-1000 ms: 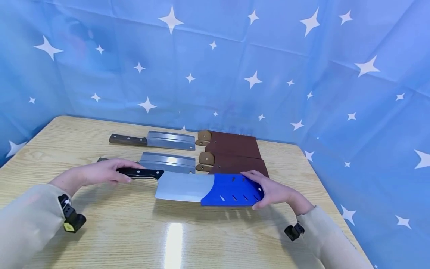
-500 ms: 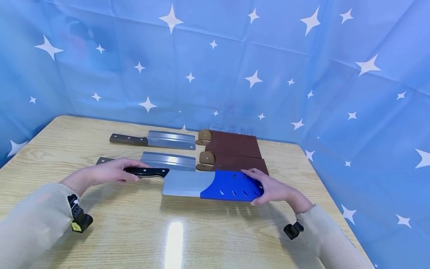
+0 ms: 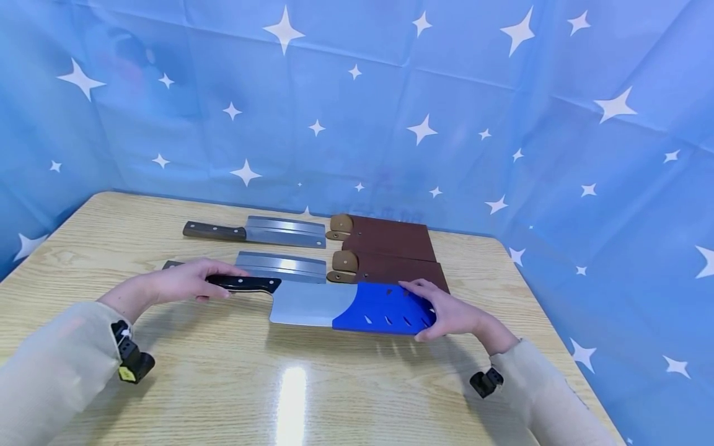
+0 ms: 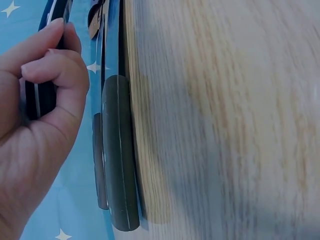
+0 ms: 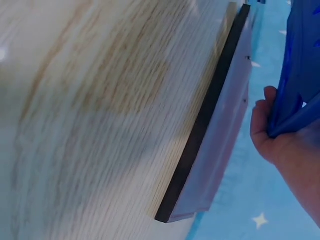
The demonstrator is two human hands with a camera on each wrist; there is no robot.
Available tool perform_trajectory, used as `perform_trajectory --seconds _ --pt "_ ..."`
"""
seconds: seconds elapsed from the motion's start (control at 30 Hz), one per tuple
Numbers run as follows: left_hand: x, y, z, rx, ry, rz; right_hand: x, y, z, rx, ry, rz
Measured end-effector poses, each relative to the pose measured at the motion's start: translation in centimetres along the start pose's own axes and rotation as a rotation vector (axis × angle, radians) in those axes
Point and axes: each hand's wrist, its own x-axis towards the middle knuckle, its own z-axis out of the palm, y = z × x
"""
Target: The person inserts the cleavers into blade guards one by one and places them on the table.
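Observation:
My left hand grips the black riveted handle of a cleaver, its fingers curled round it in the left wrist view. The cleaver is raised above the table, blade pointing right. A blue slotted blade guard covers the outer part of that blade. My right hand holds the guard by its right end, thumb on the near edge and fingers on the far edge. Just behind lies a second cleaver, its handle partly hidden by my left hand. Farther back rests a third cleaver with a dark wooden handle.
Two brown leather sheaths with tan snap straps lie right of the resting cleavers, the nearer one partly covered by the blue guard. The wooden table ends at a blue star-patterned curtain behind and to the right.
My left hand has moved right with the cleaver, so less bare blade shows outside the blue guard. The right hand has stayed nearly in place. Over the last half second little differs.

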Motion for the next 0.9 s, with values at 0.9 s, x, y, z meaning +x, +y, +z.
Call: perform_trajectory --seconds 0.9 --pt "2.9 1.0 3.0 -0.031 -0.034 0.045 2.9 -2.9 1.9 0.015 -0.061 0.005"
